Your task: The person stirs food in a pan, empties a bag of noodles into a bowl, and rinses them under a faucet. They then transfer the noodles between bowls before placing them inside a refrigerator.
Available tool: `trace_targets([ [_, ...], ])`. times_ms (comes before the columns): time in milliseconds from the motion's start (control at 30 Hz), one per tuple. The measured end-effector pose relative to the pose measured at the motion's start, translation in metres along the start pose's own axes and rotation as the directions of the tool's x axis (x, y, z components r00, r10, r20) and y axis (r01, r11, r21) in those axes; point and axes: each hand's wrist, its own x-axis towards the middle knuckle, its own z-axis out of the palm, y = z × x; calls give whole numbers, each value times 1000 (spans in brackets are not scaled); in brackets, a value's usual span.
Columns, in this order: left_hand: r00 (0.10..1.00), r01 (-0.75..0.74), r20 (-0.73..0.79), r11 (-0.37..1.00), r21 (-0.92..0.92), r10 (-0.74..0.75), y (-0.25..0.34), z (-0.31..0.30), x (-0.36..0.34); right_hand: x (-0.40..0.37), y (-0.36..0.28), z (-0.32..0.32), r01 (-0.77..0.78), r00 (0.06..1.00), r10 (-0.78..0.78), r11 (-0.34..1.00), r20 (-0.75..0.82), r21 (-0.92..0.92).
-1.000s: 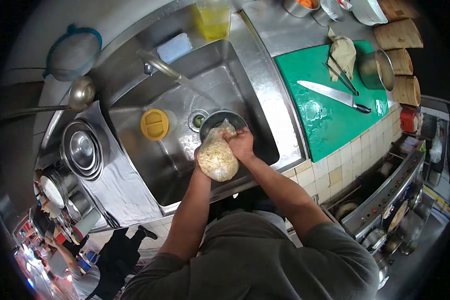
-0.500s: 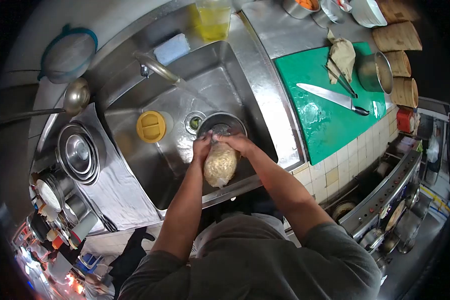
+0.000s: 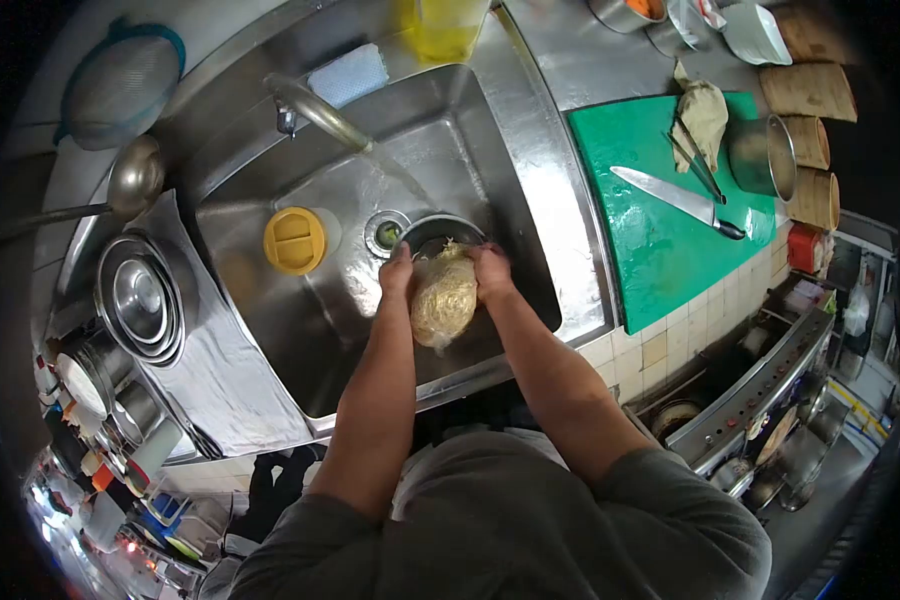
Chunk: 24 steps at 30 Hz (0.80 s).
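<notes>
A clear plastic bag (image 3: 444,305) packed with pale yellowish shreds, whose kind I cannot make out, lies tilted between my forearms at the near side of the sink (image 3: 310,370). My left hand (image 3: 397,273) is closed at the left of the bag's mouth, and my right hand (image 3: 491,268) is closed at its right. The mouth is spread, and some shreds show at its top. Just beyond is a round metal bowl (image 3: 440,220), partly hidden by my hands and the bag. Water runs toward it from the faucet (image 3: 320,115).
A yellow-lidded container (image 3: 295,241) stands in the sink left of the drain (image 3: 386,232). On the right, a green cutting board (image 3: 650,270) bears a knife (image 3: 665,195), tongs, a cloth (image 3: 703,120) and a metal pot (image 3: 760,160). Nested metal bowls (image 3: 140,300) sit at left.
My hands have moved apart, from together at the bag's gathered top to either side of it. The bag's mouth has opened and shreds show there. The view has shifted slightly.
</notes>
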Motion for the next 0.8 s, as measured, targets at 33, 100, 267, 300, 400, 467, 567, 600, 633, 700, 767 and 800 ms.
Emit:
trace_targets([
  [33,1000,5,-2,1000,-3,-5,0,-1,-6,-24,-34,-2,-265,963,211,851,167,454],
  [100,901,349,398,836,-423,-174,11,-18,-42,-36,-54,-4,-272,960,199,826,196,494],
  [267,758,524,650,543,-656,55,13,-45,-91,-47,-71,-6,-328,936,165,729,312,601],
  [300,757,526,651,542,-656,53,5,-40,-83,-48,-72,-6,-323,937,180,771,299,549],
  [400,752,538,655,641,-547,-72,0,-40,-84,-41,-57,2,-304,943,260,926,208,222],
  [467,756,541,650,630,-557,-75,-4,-35,-79,-72,-99,-2,-263,951,293,935,99,-236],
  [567,770,550,632,595,-586,-89,-20,-24,-66,-63,-69,-1,-259,918,292,954,269,-152],
  [600,776,550,624,584,-597,-93,-23,-21,-62,-43,-42,0,-258,918,292,954,269,-154],
  [633,782,549,616,573,-608,-96,-25,-20,-59,-16,-10,0,-253,902,255,966,347,-52],
  [700,805,509,590,588,-629,-67,-25,-23,-48,5,6,6,-252,882,208,966,423,51],
  [767,823,469,566,599,-648,-32,-11,-25,-41,22,11,11,-258,938,241,966,247,35],
  [800,820,462,573,581,-670,10,-1,-27,-39,37,17,14,-256,939,241,966,247,30],
])
